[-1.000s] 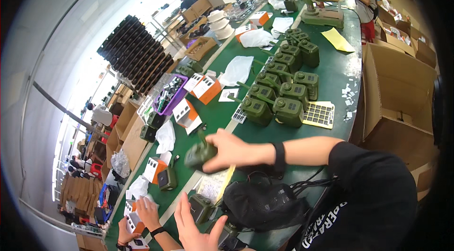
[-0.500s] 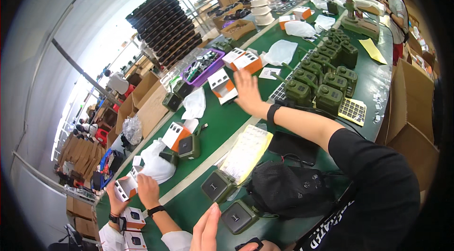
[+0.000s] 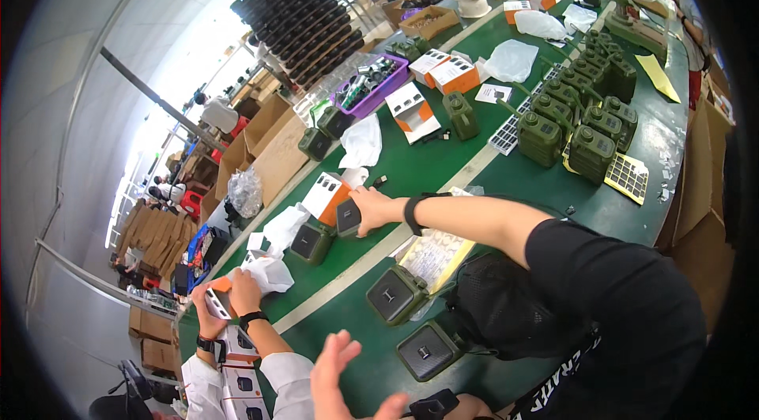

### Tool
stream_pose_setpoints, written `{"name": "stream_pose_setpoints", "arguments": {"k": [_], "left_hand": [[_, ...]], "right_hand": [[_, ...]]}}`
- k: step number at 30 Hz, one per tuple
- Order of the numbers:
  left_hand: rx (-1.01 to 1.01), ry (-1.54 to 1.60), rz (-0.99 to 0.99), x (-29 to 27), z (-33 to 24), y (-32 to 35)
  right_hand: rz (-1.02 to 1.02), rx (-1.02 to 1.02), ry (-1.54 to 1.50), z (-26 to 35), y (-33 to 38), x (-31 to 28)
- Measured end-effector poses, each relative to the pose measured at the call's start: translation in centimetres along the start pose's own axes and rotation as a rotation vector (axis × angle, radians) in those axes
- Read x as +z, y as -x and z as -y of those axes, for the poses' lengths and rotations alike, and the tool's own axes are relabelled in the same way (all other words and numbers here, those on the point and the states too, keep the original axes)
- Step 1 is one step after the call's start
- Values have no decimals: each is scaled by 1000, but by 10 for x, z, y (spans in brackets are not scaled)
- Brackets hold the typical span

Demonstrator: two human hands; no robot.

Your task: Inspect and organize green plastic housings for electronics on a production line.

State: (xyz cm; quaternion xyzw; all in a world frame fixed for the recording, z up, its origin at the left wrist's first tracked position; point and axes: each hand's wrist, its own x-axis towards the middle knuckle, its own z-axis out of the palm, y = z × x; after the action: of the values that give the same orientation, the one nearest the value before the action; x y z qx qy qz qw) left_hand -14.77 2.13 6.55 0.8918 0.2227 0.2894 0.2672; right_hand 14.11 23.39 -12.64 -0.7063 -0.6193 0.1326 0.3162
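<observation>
My right hand [image 3: 370,210] has its fingers wrapped round a green speaker [image 3: 346,218] with a dark grille front, beside an orange-and-white box [image 3: 326,197]. A second green speaker [image 3: 310,244] stands just left of it. At the lower edge my left hand [image 3: 338,376] is raised, fingers apart, holding nothing. To its right, two green speakers [image 3: 398,293] lie grille upward, the nearer one next to a black mesh bag [image 3: 502,301]. Beyond my right hand, a green jerrycan-shaped speaker [image 3: 460,115] stands near an opened orange-and-white box [image 3: 413,113].
At left, another person's hands [image 3: 243,293] hold a small box above stacked white boxes [image 3: 241,380]. Several green jerrycan-shaped speakers [image 3: 591,153] stand at far right. A purple bin [image 3: 371,100] of parts sits at the far edge. A yellow-backed sheet [image 3: 435,258] lies under my right forearm.
My right hand has moved from the opened box back toward the near left and closed on a speaker. The jerrycan-shaped speaker beside that box now shows. My left hand's fingers have spread.
</observation>
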Motion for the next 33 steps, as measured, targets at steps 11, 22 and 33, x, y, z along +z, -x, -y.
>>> {"name": "stream_pose_setpoints", "arguments": {"k": [11,22,33], "left_hand": [[308,147,-26,32,21,-45],[201,1028,-337,109,-20,-58],[-290,1397,-303,124,-18,-72]], "right_hand": [[-369,-1100,212,96,236,-166],[-196,-929,-328,98,298,-227],[-326,-571,-662,88,282,-205]]}}
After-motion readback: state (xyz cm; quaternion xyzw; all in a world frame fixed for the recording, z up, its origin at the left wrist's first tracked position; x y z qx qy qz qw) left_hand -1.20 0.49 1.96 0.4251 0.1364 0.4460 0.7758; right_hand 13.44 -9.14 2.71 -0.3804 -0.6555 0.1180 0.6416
